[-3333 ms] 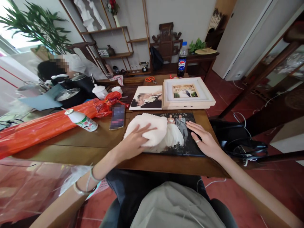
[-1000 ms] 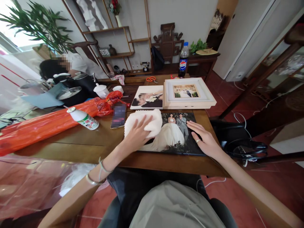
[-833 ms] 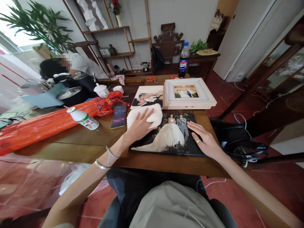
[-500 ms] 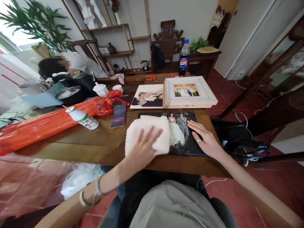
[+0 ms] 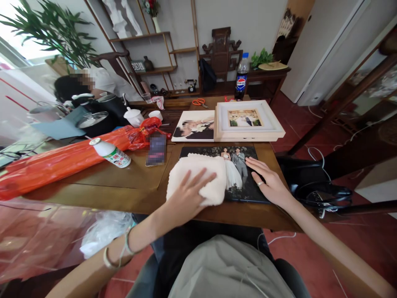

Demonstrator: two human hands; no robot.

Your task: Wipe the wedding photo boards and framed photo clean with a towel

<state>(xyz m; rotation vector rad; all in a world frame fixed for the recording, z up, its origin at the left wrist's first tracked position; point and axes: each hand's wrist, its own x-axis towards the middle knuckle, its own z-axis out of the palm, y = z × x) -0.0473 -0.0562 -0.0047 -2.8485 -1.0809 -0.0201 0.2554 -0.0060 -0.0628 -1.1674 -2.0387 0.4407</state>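
Note:
A dark wedding photo panel [image 5: 234, 174] lies flat near the table's front edge, showing a couple in a white dress and a grey suit. Over its left part is spread a folded white cloth [image 5: 198, 169]. My left hand [image 5: 190, 192] rests flat on the cloth with fingers spread, pressing it down. On the panel's right side lies my right hand [image 5: 268, 178], fingers stretched out and a ring on one of them. The cloth hides the left half of the panel.
Behind the panel are a second photo panel [image 5: 195, 126] and a white framed picture [image 5: 273, 124]. A phone [image 5: 156, 150], a white bottle [image 5: 110, 153] and a long red plastic-wrapped bundle [image 5: 71, 159] lie left. A cola bottle [image 5: 241, 78] and orange-handled pliers [image 5: 199, 102] stand farther back. A person sits at far left.
My left hand and the cloth have shifted slightly right and toward me over the panel. My right hand stays in place on the panel's right side.

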